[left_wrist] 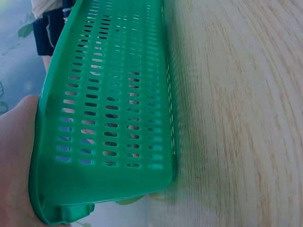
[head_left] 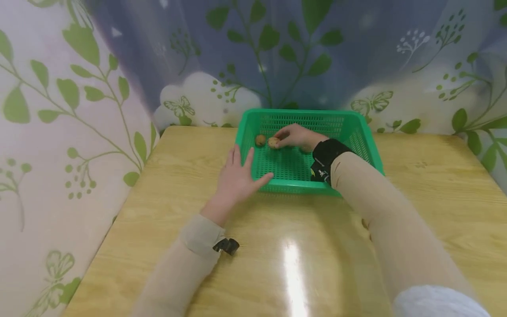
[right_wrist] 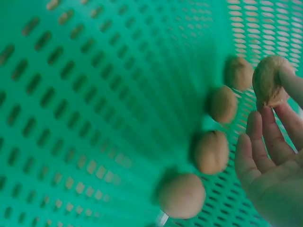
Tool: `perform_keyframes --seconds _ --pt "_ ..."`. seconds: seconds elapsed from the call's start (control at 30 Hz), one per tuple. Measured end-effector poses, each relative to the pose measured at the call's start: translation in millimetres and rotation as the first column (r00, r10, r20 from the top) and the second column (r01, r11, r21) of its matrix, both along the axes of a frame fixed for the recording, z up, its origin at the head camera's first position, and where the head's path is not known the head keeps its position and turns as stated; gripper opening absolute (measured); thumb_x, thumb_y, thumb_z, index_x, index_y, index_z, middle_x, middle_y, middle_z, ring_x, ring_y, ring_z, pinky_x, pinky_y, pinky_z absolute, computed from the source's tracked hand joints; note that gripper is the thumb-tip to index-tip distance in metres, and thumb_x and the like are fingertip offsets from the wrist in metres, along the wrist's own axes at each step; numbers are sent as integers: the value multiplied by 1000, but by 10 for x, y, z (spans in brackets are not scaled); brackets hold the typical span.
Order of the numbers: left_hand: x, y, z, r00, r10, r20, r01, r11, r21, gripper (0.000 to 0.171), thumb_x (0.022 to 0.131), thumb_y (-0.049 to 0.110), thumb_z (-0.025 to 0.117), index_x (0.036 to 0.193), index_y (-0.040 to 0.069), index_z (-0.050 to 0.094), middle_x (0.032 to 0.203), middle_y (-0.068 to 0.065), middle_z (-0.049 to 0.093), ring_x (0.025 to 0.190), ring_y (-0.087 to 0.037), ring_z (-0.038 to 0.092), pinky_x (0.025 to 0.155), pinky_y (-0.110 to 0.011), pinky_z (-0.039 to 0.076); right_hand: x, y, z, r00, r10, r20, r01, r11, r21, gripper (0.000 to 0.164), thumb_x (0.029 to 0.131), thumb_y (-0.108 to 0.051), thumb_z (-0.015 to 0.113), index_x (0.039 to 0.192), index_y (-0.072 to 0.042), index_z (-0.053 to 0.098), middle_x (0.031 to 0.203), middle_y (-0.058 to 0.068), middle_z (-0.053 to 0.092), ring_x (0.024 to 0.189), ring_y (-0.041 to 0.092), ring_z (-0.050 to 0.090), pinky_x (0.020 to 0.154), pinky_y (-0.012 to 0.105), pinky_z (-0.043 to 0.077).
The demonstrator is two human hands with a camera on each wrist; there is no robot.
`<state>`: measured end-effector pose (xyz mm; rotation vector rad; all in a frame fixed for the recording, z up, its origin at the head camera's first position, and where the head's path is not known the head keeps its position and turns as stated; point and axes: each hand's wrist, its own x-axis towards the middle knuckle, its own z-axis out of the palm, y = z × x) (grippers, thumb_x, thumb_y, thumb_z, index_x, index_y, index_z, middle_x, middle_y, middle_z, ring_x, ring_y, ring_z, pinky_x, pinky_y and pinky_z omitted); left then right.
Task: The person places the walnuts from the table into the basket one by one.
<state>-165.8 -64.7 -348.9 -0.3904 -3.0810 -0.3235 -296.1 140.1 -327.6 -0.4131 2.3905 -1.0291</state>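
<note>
A green plastic basket (head_left: 305,185) stands on the wooden table against the wall. Inside it, my right hand (head_left: 295,135) pinches a walnut (right_wrist: 272,80) between thumb and fingertips. Several other walnuts lie in a row on the basket floor, among them a walnut (right_wrist: 211,152) beside the fingers and a walnut (head_left: 260,140) near the left wall. My left hand (head_left: 237,178) rests at the basket's front left corner, fingers spread and straight, the thumb along the rim. In the left wrist view that hand (left_wrist: 16,156) touches the rim from the side.
The wooden table (head_left: 261,273) extends in front of the basket and to both sides. A patterned wall covering (head_left: 222,53) rises right behind it, and another wall (head_left: 79,114) borders the table's left. A black wrist strap (head_left: 330,154) on the right arm hangs over the basket's front right.
</note>
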Motion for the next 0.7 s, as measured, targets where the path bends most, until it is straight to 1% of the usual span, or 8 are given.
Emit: perform_keyframes --seconds 0.1,0.27,0.33,0.4,0.47,0.53,0.6,0.7 --pt "27 5 -17 1000 -1 6 1 1000 4 96 81 79 27 151 14 14 152 -25 0 140 -36 2 101 -50 33 9 -53 -77 1000 6 21 -6 1000 1 51 91 -16 62 137 -1 45 139 19 41 128 33 36 102 47 33" --pt "29 11 -17 1000 7 -3 -7 1000 -1 96 82 79 26 151 14 14 152 -25 0 140 -36 1 102 -49 32 -46 -107 -127 998 60 -28 -57 993 99 54 91 -25 62 137 -2 45 139 18 42 127 34 38 100 47 34" --pt "28 15 -20 1000 9 -3 -9 1000 -9 95 82 78 25 151 13 13 152 -25 0 140 -36 2 103 -49 31 -63 -118 -137 998 62 -27 -60 993 99 55 91 -27 62 137 -3 44 139 17 43 127 33 38 100 46 35" --pt "28 17 -20 1000 8 -3 -8 1000 -12 95 82 78 25 151 13 13 152 -25 1 140 -37 2 103 -49 31 -60 -115 -122 999 46 -20 -45 997 70 55 92 -27 61 139 -4 43 138 15 44 127 32 39 100 45 35" --pt "28 18 -15 1000 3 2 -3 1000 -9 95 82 78 26 151 13 13 152 -26 1 140 -37 3 103 -49 31 -43 -91 -79 1000 21 4 -21 1000 18 55 92 -24 60 140 -5 41 139 13 44 127 30 39 101 45 35" --pt "27 21 -12 1000 -1 8 1 1000 -6 95 82 78 27 151 13 13 152 -26 1 140 -37 3 102 -49 32 -22 -44 -2 1000 11 13 -11 1000 -13 53 93 -24 58 141 -7 40 139 11 45 127 28 39 102 44 34" --pt "14 20 -15 1000 -4 11 4 1000 -1 95 83 77 28 151 13 14 152 -26 1 140 -37 3 102 -49 33 -18 17 99 1000 9 14 -9 999 -41 53 94 -24 57 141 -8 40 139 10 45 128 27 39 102 44 33" --pt "-4 6 -18 1000 -2 11 2 1000 0 95 83 77 29 151 12 14 152 -26 1 139 -38 2 102 -49 32 -24 125 287 1000 13 0 -13 999 -53 52 94 -26 57 141 -9 40 139 9 45 128 25 39 103 41 32"
